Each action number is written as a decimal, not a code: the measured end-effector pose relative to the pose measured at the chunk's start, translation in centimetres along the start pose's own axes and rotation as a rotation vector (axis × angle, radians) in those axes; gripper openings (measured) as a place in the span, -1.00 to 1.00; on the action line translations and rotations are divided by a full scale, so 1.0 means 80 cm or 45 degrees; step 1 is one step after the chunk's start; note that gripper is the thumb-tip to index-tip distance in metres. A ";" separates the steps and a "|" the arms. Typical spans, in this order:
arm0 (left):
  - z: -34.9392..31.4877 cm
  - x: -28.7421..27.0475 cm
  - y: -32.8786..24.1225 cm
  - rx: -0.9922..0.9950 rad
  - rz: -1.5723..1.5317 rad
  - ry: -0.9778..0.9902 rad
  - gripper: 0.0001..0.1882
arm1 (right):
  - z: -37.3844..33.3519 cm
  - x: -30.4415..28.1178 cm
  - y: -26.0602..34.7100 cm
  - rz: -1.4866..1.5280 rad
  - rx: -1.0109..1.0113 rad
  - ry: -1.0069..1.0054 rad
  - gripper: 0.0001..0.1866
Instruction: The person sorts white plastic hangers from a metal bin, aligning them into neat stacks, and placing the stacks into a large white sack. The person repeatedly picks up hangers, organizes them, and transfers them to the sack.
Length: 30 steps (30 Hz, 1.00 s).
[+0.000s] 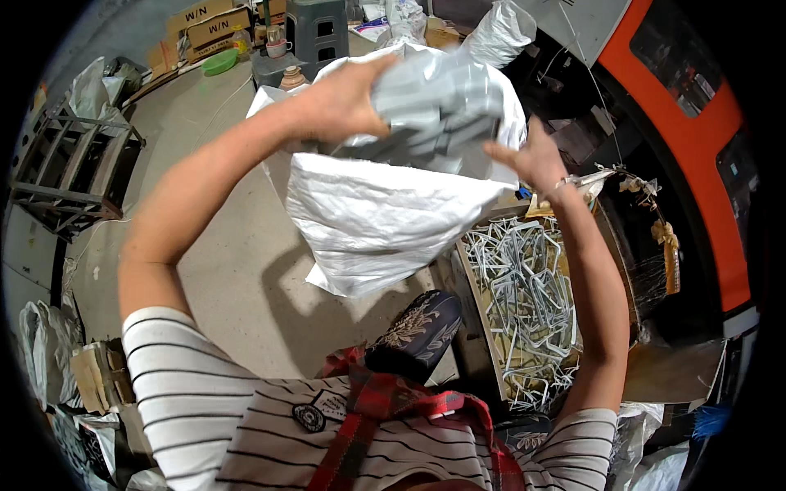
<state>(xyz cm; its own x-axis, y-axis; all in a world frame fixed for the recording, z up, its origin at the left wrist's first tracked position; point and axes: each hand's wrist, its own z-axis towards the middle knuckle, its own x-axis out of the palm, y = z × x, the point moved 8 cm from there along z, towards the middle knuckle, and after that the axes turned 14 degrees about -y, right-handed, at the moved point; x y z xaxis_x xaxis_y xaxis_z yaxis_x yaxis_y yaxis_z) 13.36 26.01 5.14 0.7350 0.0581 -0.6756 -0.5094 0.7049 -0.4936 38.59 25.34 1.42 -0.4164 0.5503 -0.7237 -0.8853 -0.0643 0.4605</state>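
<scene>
A grey, glossy bundle [438, 102], smeared by motion, is at the mouth of a white woven sack [385, 221]. What the bundle is made of I cannot make out; it looks wrapped in clear plastic. My left hand [348, 98] grips its left side, thumb below and fingers above. My right hand [536, 159] is at the sack's right rim, its thumb pointing toward the bundle's lower right corner. Its other fingers are blurred and partly hidden, so whether they hold the rim or the bundle is unclear. The sack's front hangs in folds above the floor.
A wooden box [483, 319] of bent metal wire pieces stands close by my right forearm. Beyond it rises an orange machine frame [688, 147]. At the left is a metal step rack [78, 168]; a grey plastic stool [318, 31] and green bowl [219, 63] stand behind.
</scene>
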 end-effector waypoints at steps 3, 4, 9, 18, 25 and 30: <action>-0.023 0.060 -0.011 0.088 0.089 0.502 -0.42 | -0.038 0.023 -0.061 0.338 0.082 0.112 -0.68; -0.028 0.067 -0.010 0.185 0.171 0.521 -0.43 | -0.052 0.017 -0.055 0.320 0.077 0.047 -0.80; -0.052 0.092 -0.001 1.047 0.198 0.349 -0.70 | -0.089 -0.005 -0.029 0.612 0.187 0.027 -0.86; -0.093 0.236 0.080 1.478 0.164 0.386 -0.70 | -0.131 0.002 0.011 0.526 -0.070 0.027 -0.84; -0.084 0.279 0.095 1.249 0.184 0.756 -0.38 | -0.144 0.001 0.029 0.460 -0.046 0.184 -0.78; -0.075 0.285 0.114 1.058 0.432 0.897 -0.30 | -0.142 0.002 0.026 0.394 -0.002 0.207 -0.77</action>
<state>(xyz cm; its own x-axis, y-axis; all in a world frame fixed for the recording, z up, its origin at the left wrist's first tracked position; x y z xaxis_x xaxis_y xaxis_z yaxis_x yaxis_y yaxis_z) 22.76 29.49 -18.05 0.0681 0.1098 -0.9916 0.0125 0.9938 0.1109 34.34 15.79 -3.57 -0.6927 0.3645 -0.6223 -0.7121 -0.2090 0.6703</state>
